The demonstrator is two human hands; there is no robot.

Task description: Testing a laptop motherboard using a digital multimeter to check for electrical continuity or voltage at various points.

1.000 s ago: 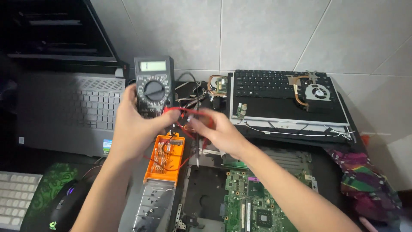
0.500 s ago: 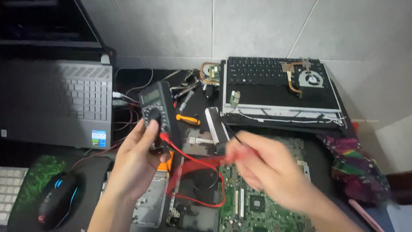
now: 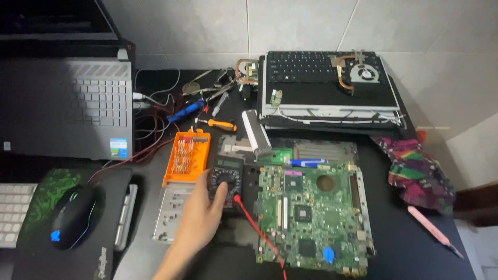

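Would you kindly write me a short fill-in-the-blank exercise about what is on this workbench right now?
1. The left hand rests on the black ______, which lies flat on the desk.
2. The screwdriver-bit case beside the hand is ______ in colour.
3. A ______ test lead runs from the meter across the green circuit board.
4. The computer mouse sits on a mat to the ______ of the hand.

Missing words: multimeter; orange; red; left

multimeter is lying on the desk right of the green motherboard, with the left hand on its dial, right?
Not quite. In the head view the multimeter lies left of the green motherboard, not right of it. The left hand does rest on its dial.
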